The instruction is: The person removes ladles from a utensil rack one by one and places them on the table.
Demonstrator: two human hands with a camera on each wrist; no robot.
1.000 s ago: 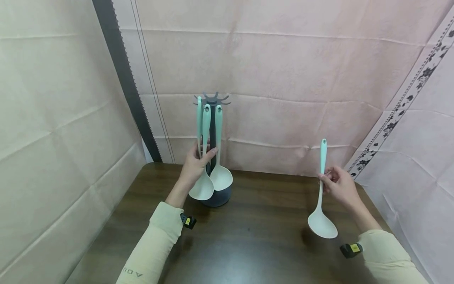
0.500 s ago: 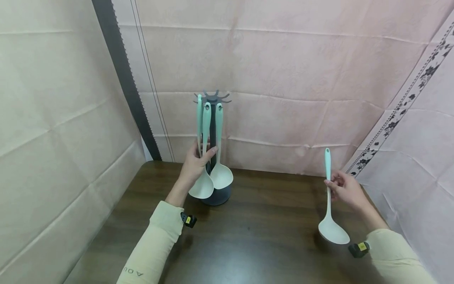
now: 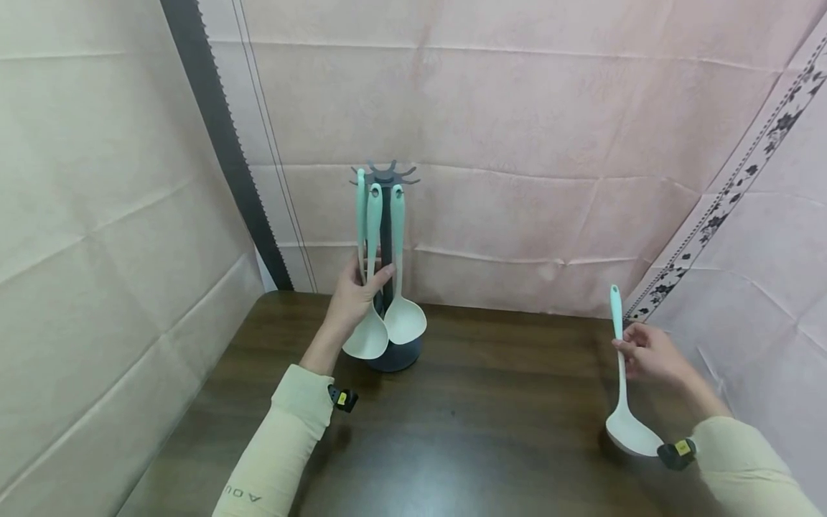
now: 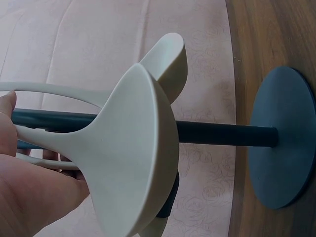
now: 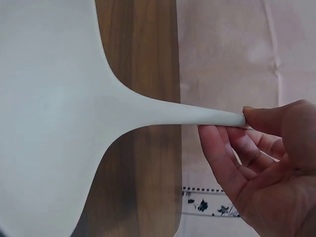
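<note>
In the head view my left hand grips the post of a dark blue utensil rack together with hanging handles, its thumb across the front. A large white ladle with a mint handle hangs at the front left; a smaller ladle hangs to its right. A third mint handle shows at the left, its lower end mostly hidden. At the far right my right hand pinches another white ladle by its handle, bowl down. The right wrist view shows the thumb and fingertips on this ladle's stem.
The rack's round base stands on a brown wooden table. Pale cloth hangs behind the table and at both sides. A black-and-white floral border runs down the cloth near the right hand.
My right hand has moved right and slightly down and nearer with the ladle upright in its grip. The left hand keeps its hold at the rack.
</note>
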